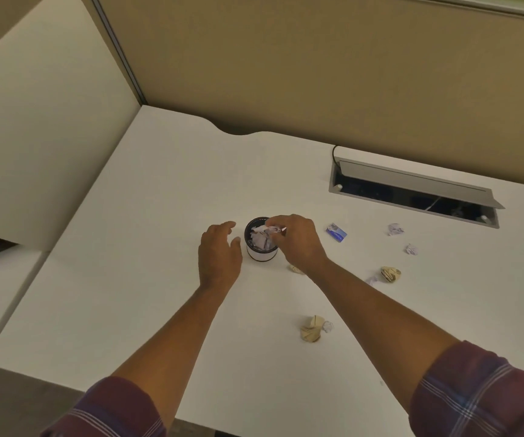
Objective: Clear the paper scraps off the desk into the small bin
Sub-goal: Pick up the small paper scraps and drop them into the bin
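right hand [297,239] over small bin [261,239], scraps inside

Maroon plaid sleeves [481,392] with pale stripes, pushed up; forearms, hands [219,257] bare.

Desk [147,279]: plain white. Small bin [261,252]: white wall, dark rim, pale lilac-white scraps [262,239] beneath the right fingers [275,223]. Right of those fingers: blue-and-white card [336,233], tan wads [390,274], lilac-white bits [395,229]. Sleeves [481,395]: maroon plaid, pale stripes.
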